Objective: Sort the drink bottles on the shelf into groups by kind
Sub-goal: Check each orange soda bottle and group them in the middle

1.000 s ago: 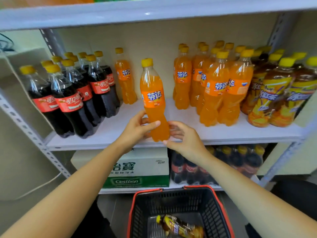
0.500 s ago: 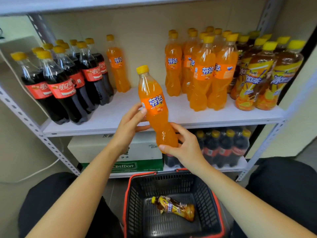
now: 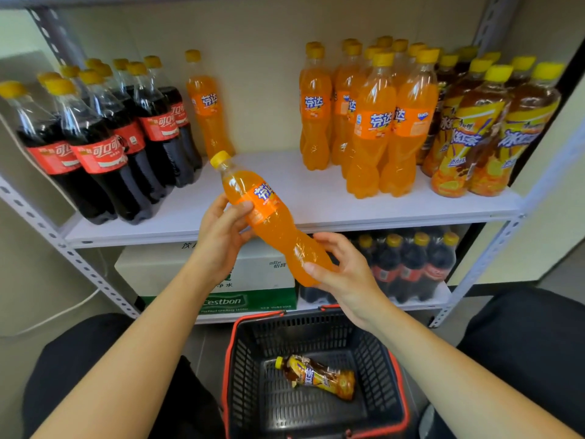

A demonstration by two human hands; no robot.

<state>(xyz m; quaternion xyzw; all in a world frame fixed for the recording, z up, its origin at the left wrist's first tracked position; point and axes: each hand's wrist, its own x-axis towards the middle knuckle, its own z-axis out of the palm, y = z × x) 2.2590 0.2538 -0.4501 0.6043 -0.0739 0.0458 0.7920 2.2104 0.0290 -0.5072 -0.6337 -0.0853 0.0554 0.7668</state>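
Orange soda bottle [image 3: 272,217] is hanging tilted in front of the shelf [image 3: 316,198]; left hand [image 3: 221,236] is gripping its label, right hand [image 3: 345,274] is curling round its base. Sorting is looking mostly done: cola group [image 3: 104,144], orange group [image 3: 370,122], tea group [image 3: 484,131]. Still waiting: this bottle, stray orange bottle [image 3: 207,106] beside the cola, tea bottle [image 3: 316,377] lying in the basket [image 3: 225,391].
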